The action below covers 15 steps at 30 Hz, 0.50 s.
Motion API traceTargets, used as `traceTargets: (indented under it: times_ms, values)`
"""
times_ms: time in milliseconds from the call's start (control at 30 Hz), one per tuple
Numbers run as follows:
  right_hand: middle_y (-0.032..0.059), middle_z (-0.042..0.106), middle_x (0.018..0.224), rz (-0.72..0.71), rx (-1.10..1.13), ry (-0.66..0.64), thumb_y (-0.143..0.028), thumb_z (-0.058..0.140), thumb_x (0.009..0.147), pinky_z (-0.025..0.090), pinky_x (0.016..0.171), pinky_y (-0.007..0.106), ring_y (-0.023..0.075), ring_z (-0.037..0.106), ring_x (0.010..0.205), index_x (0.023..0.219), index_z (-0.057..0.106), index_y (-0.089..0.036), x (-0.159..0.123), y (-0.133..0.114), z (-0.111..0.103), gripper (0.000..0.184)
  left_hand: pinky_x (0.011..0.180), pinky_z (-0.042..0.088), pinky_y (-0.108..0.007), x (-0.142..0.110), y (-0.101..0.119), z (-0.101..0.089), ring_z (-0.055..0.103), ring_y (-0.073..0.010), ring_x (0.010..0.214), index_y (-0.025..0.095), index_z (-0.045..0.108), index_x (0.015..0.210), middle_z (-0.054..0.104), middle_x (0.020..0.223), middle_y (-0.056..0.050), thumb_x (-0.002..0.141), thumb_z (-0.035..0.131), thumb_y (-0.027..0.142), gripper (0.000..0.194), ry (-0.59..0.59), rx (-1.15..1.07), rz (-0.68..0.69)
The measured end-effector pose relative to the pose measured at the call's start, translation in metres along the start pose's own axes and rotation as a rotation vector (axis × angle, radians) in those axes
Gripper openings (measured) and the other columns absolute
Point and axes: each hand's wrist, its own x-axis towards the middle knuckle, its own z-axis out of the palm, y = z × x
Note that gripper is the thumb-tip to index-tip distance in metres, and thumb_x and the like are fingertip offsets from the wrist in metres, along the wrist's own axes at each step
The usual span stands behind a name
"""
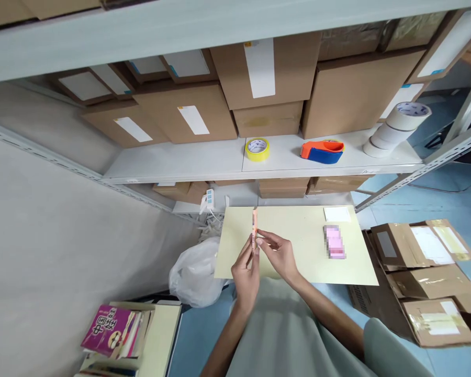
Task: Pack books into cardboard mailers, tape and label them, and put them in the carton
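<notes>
Upright over the pale yellow tabletop stands a thin orange-pink item, seen edge-on; its exact kind I cannot make out. My left hand pinches its lower end between thumb and fingers. From the right side, the fingers of my right hand close on the same item near its lower half. Farther right on the tabletop lies a pink rectangular item, blurred into blocks. Just behind it is a white card or paper.
A white shelf bears cardboard boxes, yellow tape, an orange-blue tape dispenser and stacked white rolls. Cartons stand at right. A plastic bag and books are at left.
</notes>
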Motion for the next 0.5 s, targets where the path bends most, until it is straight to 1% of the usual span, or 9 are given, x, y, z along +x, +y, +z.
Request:
traceTargets:
  times_ms: [100, 133, 200, 267, 300, 400, 433, 500]
  values:
    - [0.0085, 0.083, 0.126, 0.006, 0.004, 0.042, -0.062, 0.084, 0.086, 0.070, 0.091, 0.044, 0.0343, 0.079, 0.116, 0.121, 0.084, -0.025, -0.002, 0.000, 0.003, 0.052, 0.138, 0.029, -0.047, -0.007, -0.007, 0.006, 0.054, -0.0341, 0.154, 0.031, 0.084, 0.127, 0.073, 0.147, -0.007, 0.090, 0.087, 0.035, 0.038, 0.019, 0.023, -0.019]
    - [0.0082, 0.084, 0.124, 0.002, 0.005, 0.050, -0.062, 0.083, 0.087, 0.070, 0.090, 0.043, 0.0338, 0.080, 0.114, 0.120, 0.084, -0.024, -0.001, 0.001, 0.002, 0.050, 0.138, 0.028, -0.047, -0.008, -0.007, 0.007, 0.054, -0.0341, 0.153, 0.031, 0.084, 0.124, 0.074, 0.145, -0.007, 0.088, 0.088, 0.033, 0.036, 0.018, 0.023, -0.023]
    - [0.0077, 0.085, 0.118, -0.004, 0.009, 0.043, -0.064, 0.077, 0.091, 0.069, 0.088, 0.042, 0.0322, 0.081, 0.107, 0.116, 0.084, -0.023, 0.001, 0.003, -0.001, 0.048, 0.139, 0.027, -0.047, -0.006, -0.005, 0.009, 0.056, -0.0342, 0.152, 0.029, 0.085, 0.123, 0.074, 0.143, -0.009, 0.087, 0.088, 0.030, 0.036, -0.025, 0.024, -0.011]
    - [0.0072, 0.085, 0.111, -0.002, 0.020, 0.021, -0.066, 0.072, 0.094, 0.068, 0.087, 0.041, 0.0307, 0.081, 0.101, 0.113, 0.085, -0.023, 0.004, 0.004, -0.008, 0.049, 0.135, 0.035, -0.046, -0.001, 0.002, 0.007, 0.058, -0.0352, 0.149, 0.026, 0.085, 0.124, 0.074, 0.144, -0.012, 0.086, 0.090, 0.029, 0.039, -0.060, 0.006, 0.002]
    - [0.0070, 0.085, 0.109, 0.002, 0.027, 0.015, -0.067, 0.072, 0.094, 0.068, 0.087, 0.041, 0.0303, 0.081, 0.099, 0.112, 0.084, -0.022, 0.005, 0.003, -0.011, 0.050, 0.131, 0.041, -0.046, 0.003, 0.006, 0.005, 0.058, -0.0358, 0.149, 0.025, 0.084, 0.125, 0.072, 0.147, -0.012, 0.085, 0.091, 0.030, 0.041, -0.053, -0.013, 0.002]
    - [0.0073, 0.085, 0.105, 0.006, 0.043, 0.000, -0.070, 0.074, 0.090, 0.067, 0.087, 0.042, 0.0307, 0.080, 0.096, 0.111, 0.085, -0.022, 0.007, -0.004, -0.021, 0.054, 0.119, 0.054, -0.043, 0.017, 0.016, -0.009, 0.058, -0.0367, 0.149, 0.024, 0.081, 0.129, 0.068, 0.153, -0.012, 0.082, 0.094, 0.035, 0.050, 0.049, -0.077, -0.045]
    - [0.0074, 0.085, 0.102, 0.012, 0.051, -0.014, -0.070, 0.076, 0.088, 0.067, 0.085, 0.042, 0.0306, 0.080, 0.094, 0.110, 0.085, -0.021, 0.007, -0.007, -0.024, 0.055, 0.115, 0.056, -0.043, 0.022, 0.018, -0.015, 0.060, -0.0367, 0.147, 0.023, 0.080, 0.130, 0.070, 0.151, -0.012, 0.082, 0.094, 0.039, 0.052, 0.041, -0.097, -0.089]
    - [0.0070, 0.085, 0.094, 0.042, 0.076, -0.057, -0.071, 0.080, 0.085, 0.065, 0.080, 0.041, 0.0297, 0.079, 0.087, 0.107, 0.086, -0.020, 0.005, -0.015, -0.026, 0.056, 0.109, 0.060, -0.043, 0.029, 0.020, -0.028, 0.068, -0.0364, 0.136, 0.020, 0.079, 0.128, 0.077, 0.137, -0.014, 0.085, 0.090, 0.051, 0.054, -0.069, -0.143, -0.206]
